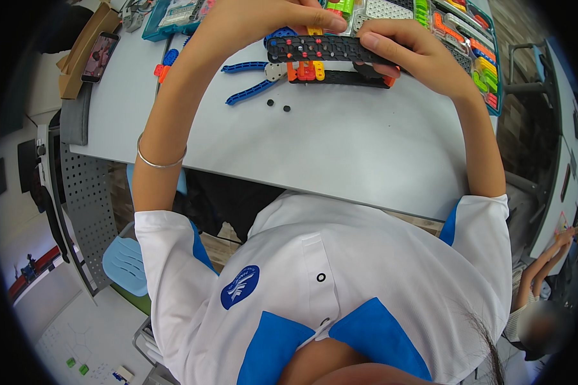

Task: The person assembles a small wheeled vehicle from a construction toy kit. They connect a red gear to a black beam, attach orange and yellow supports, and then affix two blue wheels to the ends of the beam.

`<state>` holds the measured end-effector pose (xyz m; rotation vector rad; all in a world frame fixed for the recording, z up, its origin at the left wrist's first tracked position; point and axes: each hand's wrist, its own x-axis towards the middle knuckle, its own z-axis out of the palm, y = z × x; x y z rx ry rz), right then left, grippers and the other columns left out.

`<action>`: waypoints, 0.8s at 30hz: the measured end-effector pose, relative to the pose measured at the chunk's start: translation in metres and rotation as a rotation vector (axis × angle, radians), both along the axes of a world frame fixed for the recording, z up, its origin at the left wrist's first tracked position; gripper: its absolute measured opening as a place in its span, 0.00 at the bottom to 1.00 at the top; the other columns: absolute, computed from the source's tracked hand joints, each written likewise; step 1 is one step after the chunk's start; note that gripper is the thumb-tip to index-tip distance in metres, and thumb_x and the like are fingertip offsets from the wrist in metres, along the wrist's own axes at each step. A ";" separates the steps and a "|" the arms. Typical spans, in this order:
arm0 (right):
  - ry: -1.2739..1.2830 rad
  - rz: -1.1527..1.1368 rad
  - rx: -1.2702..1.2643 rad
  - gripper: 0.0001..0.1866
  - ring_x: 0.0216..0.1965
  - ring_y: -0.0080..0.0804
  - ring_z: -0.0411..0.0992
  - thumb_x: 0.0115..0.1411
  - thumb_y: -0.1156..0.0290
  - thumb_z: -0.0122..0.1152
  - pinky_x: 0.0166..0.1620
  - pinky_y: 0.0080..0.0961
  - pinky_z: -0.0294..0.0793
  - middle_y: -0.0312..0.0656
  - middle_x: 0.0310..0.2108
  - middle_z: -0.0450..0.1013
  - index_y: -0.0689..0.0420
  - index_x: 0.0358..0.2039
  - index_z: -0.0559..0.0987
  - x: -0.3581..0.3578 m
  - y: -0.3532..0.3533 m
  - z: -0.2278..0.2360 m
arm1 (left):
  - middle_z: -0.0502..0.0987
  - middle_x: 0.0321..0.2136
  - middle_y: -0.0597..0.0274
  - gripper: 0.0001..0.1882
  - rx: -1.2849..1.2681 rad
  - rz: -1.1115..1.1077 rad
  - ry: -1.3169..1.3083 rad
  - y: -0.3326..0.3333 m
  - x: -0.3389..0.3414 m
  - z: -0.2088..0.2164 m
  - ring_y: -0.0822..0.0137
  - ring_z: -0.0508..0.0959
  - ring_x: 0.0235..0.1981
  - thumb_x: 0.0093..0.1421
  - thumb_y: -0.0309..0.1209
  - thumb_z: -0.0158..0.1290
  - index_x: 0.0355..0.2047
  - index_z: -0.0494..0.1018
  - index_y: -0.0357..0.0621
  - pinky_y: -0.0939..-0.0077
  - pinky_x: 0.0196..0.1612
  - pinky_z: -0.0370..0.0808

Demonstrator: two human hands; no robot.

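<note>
Some of the left hand [268, 15] is cropped, grip unclear; the right hand [420, 50] pinches a black beam [331, 50].

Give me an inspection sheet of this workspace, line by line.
Surface: white table, things along its far side.
Job's things: black perforated assembly with orange and yellow pieces; blue-handled pliers, open, beside it.
Clutter: two small black pieces, phone near a cardboard box, coloured-parts tray at upper right.
Hands: right hand grips the assembly's right end; left hand close by, contact unclear.
Cables: nothing seen.
Surroundings: light blue chair at left; another person at right.
</note>
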<state>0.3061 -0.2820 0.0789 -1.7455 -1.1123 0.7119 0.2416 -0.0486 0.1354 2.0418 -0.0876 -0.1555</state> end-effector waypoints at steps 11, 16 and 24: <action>0.029 0.038 0.033 0.18 0.19 0.13 0.60 0.73 0.59 0.48 0.23 0.15 0.58 0.28 0.17 0.62 0.57 0.29 0.74 -0.001 -0.001 0.003 | 0.79 0.21 0.67 0.13 0.015 -0.087 -0.143 -0.001 -0.009 0.003 0.82 0.75 0.22 0.50 0.25 0.71 0.34 0.79 0.35 0.89 0.26 0.70; -0.055 -0.028 0.043 0.17 0.19 0.13 0.61 0.73 0.60 0.49 0.23 0.14 0.59 0.29 0.18 0.63 0.58 0.31 0.75 -0.006 0.000 0.002 | 0.79 0.21 0.68 0.11 -0.018 -0.072 -0.094 -0.001 -0.010 0.002 0.83 0.75 0.22 0.52 0.24 0.69 0.34 0.79 0.35 0.90 0.26 0.70; -0.070 -0.031 0.021 0.16 0.20 0.15 0.63 0.72 0.61 0.50 0.24 0.14 0.61 0.30 0.18 0.64 0.60 0.32 0.76 -0.009 0.002 0.006 | 0.80 0.22 0.67 0.11 -0.048 -0.058 -0.044 0.000 -0.013 0.003 0.82 0.76 0.22 0.54 0.27 0.69 0.34 0.80 0.34 0.91 0.26 0.71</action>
